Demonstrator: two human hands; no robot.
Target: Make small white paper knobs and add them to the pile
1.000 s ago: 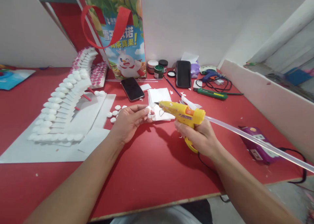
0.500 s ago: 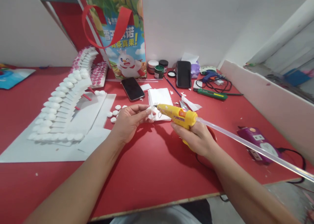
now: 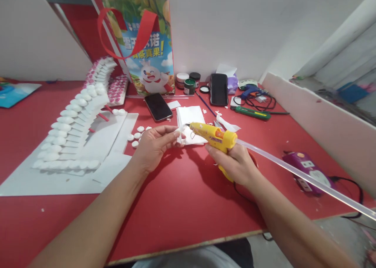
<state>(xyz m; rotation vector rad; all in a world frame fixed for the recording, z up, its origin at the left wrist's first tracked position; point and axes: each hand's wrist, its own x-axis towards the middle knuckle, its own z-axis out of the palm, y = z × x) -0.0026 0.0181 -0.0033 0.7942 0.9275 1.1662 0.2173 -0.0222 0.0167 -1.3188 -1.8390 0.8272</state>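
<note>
My right hand (image 3: 236, 160) is wrapped round the handle of a yellow hot glue gun (image 3: 214, 135), with a long clear glue stick (image 3: 282, 166) running out of its back. The gun's nozzle points left, close to a small white piece (image 3: 181, 131) that my left hand (image 3: 155, 144) pinches between thumb and fingers. What exactly the piece is cannot be made out. Behind it lies a stack of white paper (image 3: 192, 115). Several round white pieces (image 3: 137, 135) rest beside my left hand. Further left, a curved white model (image 3: 73, 123) edged with white ovals stands on white board (image 3: 23, 182).
A printed bag (image 3: 149, 64) stands at the back, a phone (image 3: 158, 107) before it. Paint jars (image 3: 189, 86), a black case (image 3: 219, 89), a green-handled screwdriver (image 3: 252, 112) and a blue glue gun (image 3: 251, 91) lie behind. At right sits a purple power strip (image 3: 307, 172) with a cable.
The nozzle has drawn slightly away to the right from the white piece in my left hand. Both hands keep their grips, and the view has shifted a little.
</note>
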